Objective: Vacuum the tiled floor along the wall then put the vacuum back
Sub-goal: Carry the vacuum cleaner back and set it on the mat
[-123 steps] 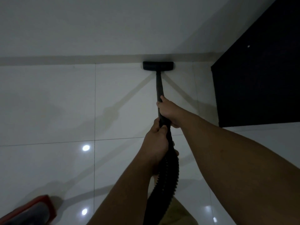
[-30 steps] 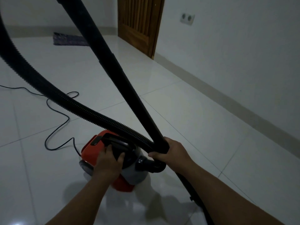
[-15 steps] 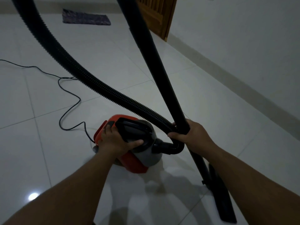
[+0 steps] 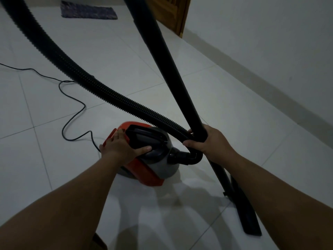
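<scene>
A: Report the nearest items first.

B: The floor nozzle (image 4: pixel 246 212) lies flat on the tiled floor (image 4: pixel 225 105), beside the person's right forearm. The rigid black wand (image 4: pixel 173 69) rises from it, tilted up and away toward the top of the view.

A: State of the right hand's grip?

B: The right hand (image 4: pixel 212 141) is wrapped tight round the wand, with the ribbed hose (image 4: pixel 111 94) pinched against it where the two cross. Fingers curl fully around; no gap shows.

A: And the left?

B: The left hand (image 4: pixel 120 147) rests on top of the vacuum body (image 4: pixel 155 165), an orange and grey canister standing on the floor. The thumb (image 4: pixel 144 150) presses the dark carry handle (image 4: pixel 144 136); the fingers spread over the orange rear edge. Whether they hook under the handle cannot be told.

A: Farther out?

B: The power cord (image 4: pixel 72 109) snakes across the tiles from the canister's rear. The wall (image 4: pixel 270 42) with its grey skirting runs along the right. Beyond are a wooden door (image 4: pixel 171 13) and a dark mat (image 4: pixel 88 12).
</scene>
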